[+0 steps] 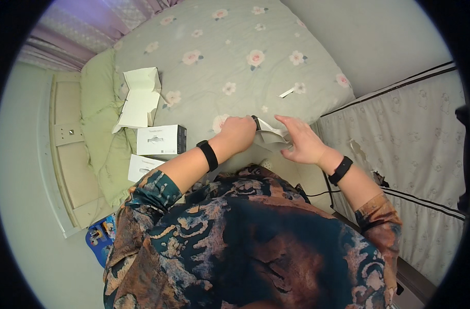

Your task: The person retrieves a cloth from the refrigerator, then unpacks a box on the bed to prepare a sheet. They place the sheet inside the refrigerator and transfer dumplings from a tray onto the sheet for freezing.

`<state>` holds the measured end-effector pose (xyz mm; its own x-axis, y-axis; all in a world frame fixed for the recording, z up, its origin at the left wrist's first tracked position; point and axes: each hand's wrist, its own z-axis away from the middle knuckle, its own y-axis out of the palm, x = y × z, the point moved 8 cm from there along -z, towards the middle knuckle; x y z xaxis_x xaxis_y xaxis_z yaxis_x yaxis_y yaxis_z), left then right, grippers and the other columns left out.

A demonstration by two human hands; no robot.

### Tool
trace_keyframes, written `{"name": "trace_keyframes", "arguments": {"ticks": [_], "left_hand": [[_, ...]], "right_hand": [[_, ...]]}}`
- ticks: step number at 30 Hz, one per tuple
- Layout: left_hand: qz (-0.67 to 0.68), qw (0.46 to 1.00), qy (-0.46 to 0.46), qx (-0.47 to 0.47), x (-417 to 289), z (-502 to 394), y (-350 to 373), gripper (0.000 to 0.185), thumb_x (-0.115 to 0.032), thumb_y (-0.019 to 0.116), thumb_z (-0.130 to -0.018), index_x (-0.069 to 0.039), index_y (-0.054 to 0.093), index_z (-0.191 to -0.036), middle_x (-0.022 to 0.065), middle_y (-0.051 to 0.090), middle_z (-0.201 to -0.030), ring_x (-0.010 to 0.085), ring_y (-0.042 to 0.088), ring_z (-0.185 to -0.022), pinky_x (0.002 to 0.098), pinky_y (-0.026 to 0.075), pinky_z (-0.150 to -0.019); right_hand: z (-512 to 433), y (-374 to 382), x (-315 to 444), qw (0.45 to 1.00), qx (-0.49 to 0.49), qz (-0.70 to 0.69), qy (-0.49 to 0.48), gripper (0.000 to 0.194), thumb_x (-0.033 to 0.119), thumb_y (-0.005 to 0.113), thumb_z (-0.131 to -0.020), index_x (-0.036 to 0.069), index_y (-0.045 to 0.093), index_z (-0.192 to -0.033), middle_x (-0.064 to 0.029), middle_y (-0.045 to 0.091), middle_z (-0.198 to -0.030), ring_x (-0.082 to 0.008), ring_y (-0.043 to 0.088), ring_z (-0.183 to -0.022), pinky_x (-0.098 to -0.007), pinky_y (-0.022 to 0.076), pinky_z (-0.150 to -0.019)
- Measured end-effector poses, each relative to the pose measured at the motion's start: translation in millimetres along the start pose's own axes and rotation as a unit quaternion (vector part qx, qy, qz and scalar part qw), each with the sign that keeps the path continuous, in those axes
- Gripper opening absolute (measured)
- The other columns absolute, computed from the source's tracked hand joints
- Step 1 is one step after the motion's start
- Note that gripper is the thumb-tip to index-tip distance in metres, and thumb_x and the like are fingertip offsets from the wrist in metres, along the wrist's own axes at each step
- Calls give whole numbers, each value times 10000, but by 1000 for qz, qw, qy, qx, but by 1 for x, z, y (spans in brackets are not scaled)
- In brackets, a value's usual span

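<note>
My left hand [240,133] is closed on a small black object [256,122], most of it hidden by the fingers. From it a curled strip of white paper or thin film [273,136] runs to the right. My right hand [302,141] is spread beside the strip's far end, its thumb and fingers apart; whether it touches the strip I cannot tell. Left of my left forearm lie a closed white box with a dark side [157,140] and a second white box [143,166], partly covered by my sleeve. An unfolded white carton [140,98] lies above them.
The bed with a floral sheet [227,69] spreads out before me. A small white strip [286,93] lies near its right part. Green pillows [100,92] rest by the headboard [65,154] at left. A fabric-covered unit [405,135] stands at right, with a black cable [322,194] near it.
</note>
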<state>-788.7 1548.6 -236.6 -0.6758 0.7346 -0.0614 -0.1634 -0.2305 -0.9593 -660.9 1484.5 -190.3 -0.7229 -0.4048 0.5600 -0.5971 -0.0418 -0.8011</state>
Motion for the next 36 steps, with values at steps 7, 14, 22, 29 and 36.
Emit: {"name": "trace_keyframes", "arguments": {"ticks": [7,14,22,29,36], "left_hand": [[-39,994,97,-26,-44,8,-10,78,-150,595,-790,-95,649,-803,58,671,-756,238,673,-671,371,484,-659],[-66,978,195,-24,-54,38,-9,54,-151,577,-777,-102,592,-794,44,627,-687,243,633,-598,369,467,-668],[-29,935,318,-153,-18,86,-31,148,-204,612,-854,-101,545,-771,35,568,-622,205,602,-628,336,473,-644],[259,931,237,-98,2,57,-49,137,-61,605,-839,-51,518,-944,145,674,-1025,344,618,-987,365,485,-844],[512,845,138,69,-20,17,-30,442,-25,607,-818,-51,458,-1233,163,659,-1121,345,613,-1017,359,489,-832]], "right_hand": [[-19,41,19,954,150,253,52,273,249,616,-814,66,555,-1007,-78,664,-823,-279,660,-734,-399,521,-667],[4,41,22,959,213,181,-47,184,236,579,-838,71,609,-764,-114,629,-641,-320,646,-621,-442,504,-571],[29,0,-11,987,160,-14,5,373,346,539,-938,24,634,-774,-195,567,-619,-400,568,-614,-463,461,-583],[16,-2,-27,968,118,-177,134,472,366,485,-993,-34,595,-769,-232,511,-615,-382,439,-559,-420,421,-566],[-1,-8,-18,959,125,-228,111,423,348,495,-996,-30,614,-849,-173,526,-617,-269,465,-561,-368,440,-577]]}}
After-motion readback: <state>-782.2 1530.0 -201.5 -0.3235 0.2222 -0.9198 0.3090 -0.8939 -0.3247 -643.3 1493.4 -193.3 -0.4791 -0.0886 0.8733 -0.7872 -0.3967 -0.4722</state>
